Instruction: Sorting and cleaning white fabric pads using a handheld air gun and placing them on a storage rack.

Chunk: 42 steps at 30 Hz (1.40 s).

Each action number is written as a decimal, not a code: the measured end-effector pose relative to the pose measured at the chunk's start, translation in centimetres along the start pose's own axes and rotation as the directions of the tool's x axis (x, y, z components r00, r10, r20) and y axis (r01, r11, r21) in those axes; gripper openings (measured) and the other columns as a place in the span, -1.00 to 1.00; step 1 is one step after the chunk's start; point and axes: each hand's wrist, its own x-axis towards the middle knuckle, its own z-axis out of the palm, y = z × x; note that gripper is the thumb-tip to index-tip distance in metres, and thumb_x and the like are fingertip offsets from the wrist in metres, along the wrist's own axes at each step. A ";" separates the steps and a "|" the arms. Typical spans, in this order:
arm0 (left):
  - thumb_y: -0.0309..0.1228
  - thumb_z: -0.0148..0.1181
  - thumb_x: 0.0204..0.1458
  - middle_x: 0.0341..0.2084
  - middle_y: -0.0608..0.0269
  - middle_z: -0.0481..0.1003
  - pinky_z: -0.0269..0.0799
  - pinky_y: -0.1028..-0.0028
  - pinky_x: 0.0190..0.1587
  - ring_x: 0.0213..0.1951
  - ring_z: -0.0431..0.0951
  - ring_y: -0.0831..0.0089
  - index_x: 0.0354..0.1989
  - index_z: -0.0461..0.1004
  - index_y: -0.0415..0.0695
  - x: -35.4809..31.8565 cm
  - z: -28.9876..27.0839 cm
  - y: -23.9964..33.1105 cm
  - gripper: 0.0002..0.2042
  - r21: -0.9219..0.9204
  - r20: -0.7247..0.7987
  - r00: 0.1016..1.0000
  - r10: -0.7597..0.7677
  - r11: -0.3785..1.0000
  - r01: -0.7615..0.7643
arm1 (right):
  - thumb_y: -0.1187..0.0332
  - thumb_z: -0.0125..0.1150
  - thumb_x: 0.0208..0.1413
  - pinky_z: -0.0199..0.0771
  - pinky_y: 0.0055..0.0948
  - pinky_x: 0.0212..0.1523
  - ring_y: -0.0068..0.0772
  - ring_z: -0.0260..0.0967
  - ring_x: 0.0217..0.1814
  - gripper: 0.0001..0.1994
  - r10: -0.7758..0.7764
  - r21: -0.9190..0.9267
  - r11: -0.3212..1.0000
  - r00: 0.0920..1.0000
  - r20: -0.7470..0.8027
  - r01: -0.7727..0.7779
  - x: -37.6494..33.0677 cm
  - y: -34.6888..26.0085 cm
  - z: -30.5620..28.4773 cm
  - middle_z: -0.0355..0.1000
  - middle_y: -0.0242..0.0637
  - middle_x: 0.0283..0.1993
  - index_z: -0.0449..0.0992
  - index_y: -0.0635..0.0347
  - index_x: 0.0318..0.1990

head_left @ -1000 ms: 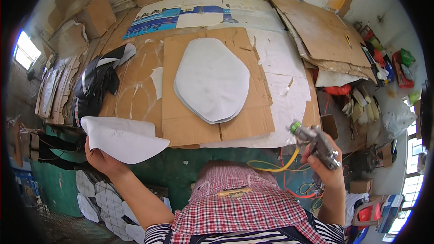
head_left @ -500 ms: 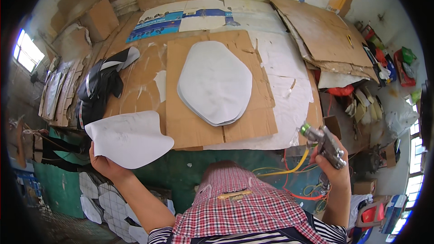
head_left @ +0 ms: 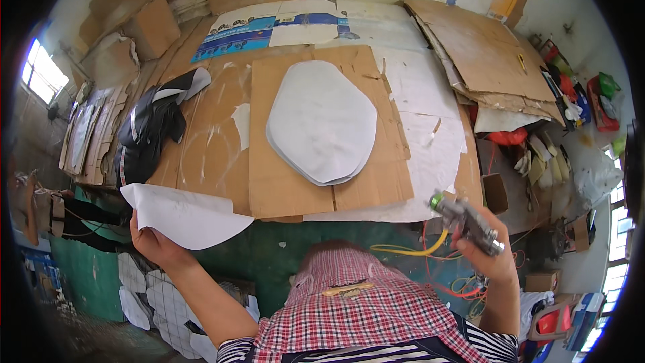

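Note:
My left hand (head_left: 156,243) grips the near left edge of a limp white sheet (head_left: 188,218). The sheet hangs bent at the table's near left edge, its upper part folding over. In my right hand (head_left: 494,255) is a metal spray gun (head_left: 470,224) with a green ring at its nozzle end, pointing up and to the left. A yellow hose (head_left: 430,250) runs off beneath the gun. Between my hands, farther off, a stack of rounded white pieces (head_left: 322,121) lies on a brown cardboard sheet (head_left: 376,195). Neither hand touches that stack.
A dark garment or cloth (head_left: 151,131) lies at the table's left. Stacked cardboard sheets (head_left: 484,54) rest at the far right. Red and yellow hoses (head_left: 463,288) coil over the green floor (head_left: 282,262). Gridded white pieces (head_left: 168,302) lie low on the left.
The white sheet has dropped and folded more, its top edge now lower. My right hand has brought the spray gun slightly left and lower. The stack stays put.

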 end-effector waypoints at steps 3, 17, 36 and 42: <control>-0.54 -0.07 0.13 -0.23 0.01 0.51 0.58 0.29 -0.18 -0.27 0.59 0.24 -0.12 0.42 -0.39 0.1 -1.3 -0.4 -0.77 0.128 -0.007 0.997 0.077 0.989 -0.075 | 0.48 0.28 -0.02 0.38 -0.57 -0.22 -0.60 0.34 -0.28 -0.44 0.008 0.037 0.999 0.995 -0.095 -0.004 1.5 -0.2 -0.1 0.40 -0.35 -0.26 0.26 0.36 0.17; -0.35 -0.13 0.11 -0.12 -0.06 0.48 0.36 0.05 0.08 -0.04 0.50 0.07 -0.04 0.41 -0.33 -1.2 -2.0 2.6 -0.65 -0.254 0.117 0.979 -0.164 0.949 0.189 | 0.46 0.28 -0.01 0.45 -0.54 -0.27 -0.55 0.40 -0.31 -0.48 0.009 0.130 0.992 0.999 -0.038 -0.004 3.0 0.3 1.0 0.42 -0.34 -0.31 0.28 0.34 0.14; -0.34 -0.10 0.12 -0.15 -0.03 0.49 0.40 0.16 0.04 -0.08 0.50 0.10 -0.06 0.38 -0.35 -3.5 -10.4 5.8 -0.66 0.291 -0.213 0.957 0.195 0.948 -0.129 | 0.42 0.30 -0.04 0.44 -0.56 -0.27 -0.57 0.38 -0.33 -0.43 0.097 -0.004 0.995 0.989 0.110 -0.097 0.3 0.0 -1.0 0.41 -0.33 -0.32 0.27 0.37 0.15; -0.39 -0.05 0.08 -0.10 -0.02 0.47 0.29 0.19 0.13 -0.01 0.46 0.12 -0.04 0.36 -0.35 -4.6 -9.2 5.7 -0.67 0.001 -0.253 0.963 0.091 0.996 -0.094 | 0.49 0.32 -0.08 0.44 -0.57 -0.27 -0.57 0.38 -0.33 -0.43 0.198 0.037 0.979 0.979 0.053 -0.200 0.1 -0.3 -2.9 0.41 -0.34 -0.32 0.28 0.38 0.13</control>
